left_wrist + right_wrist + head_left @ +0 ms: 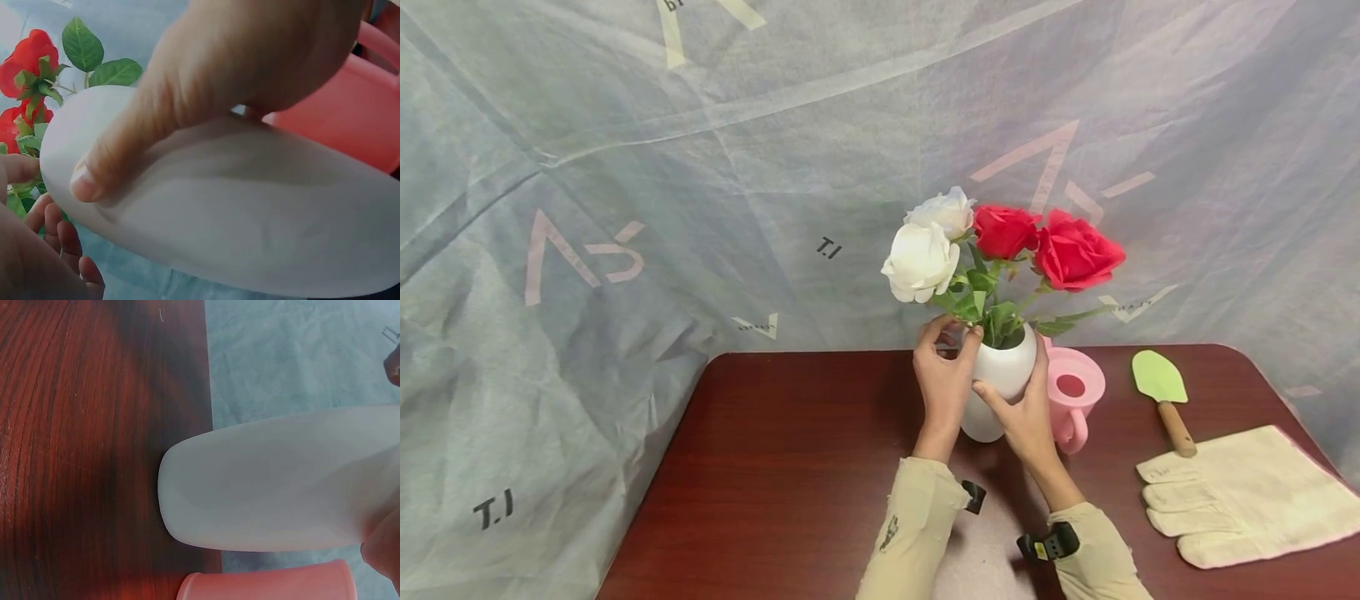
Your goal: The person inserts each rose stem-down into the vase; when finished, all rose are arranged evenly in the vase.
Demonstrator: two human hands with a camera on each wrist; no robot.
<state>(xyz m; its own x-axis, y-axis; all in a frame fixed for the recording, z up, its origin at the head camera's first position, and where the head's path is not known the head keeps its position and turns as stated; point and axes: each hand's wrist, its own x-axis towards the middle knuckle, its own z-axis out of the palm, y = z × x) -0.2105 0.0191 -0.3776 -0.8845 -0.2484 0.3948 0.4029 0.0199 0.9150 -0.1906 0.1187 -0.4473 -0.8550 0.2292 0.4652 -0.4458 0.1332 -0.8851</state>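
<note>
A white vase (996, 375) stands at the far side of the table, holding two white roses (921, 262) and two red roses (1077, 250) with green leaves. My right hand (1028, 412) grips the vase from the right, its thumb (94, 178) across the near side and its fingers mostly hidden behind. At the left of the rim is my left hand (943, 379), with bent fingers (69, 244) and thumb close to the leaves under the white roses. I cannot tell whether it pinches a stem. In the right wrist view the vase's lower body (250, 487) shows smooth and plain.
Close on the vase's right stands a pink watering can (1078, 375). Farther right lie a small trowel (1159, 379) with a green blade and wooden handle, and a cream work glove (1255, 496). A grey cloth (820, 150) hangs behind the dark red table (775, 467).
</note>
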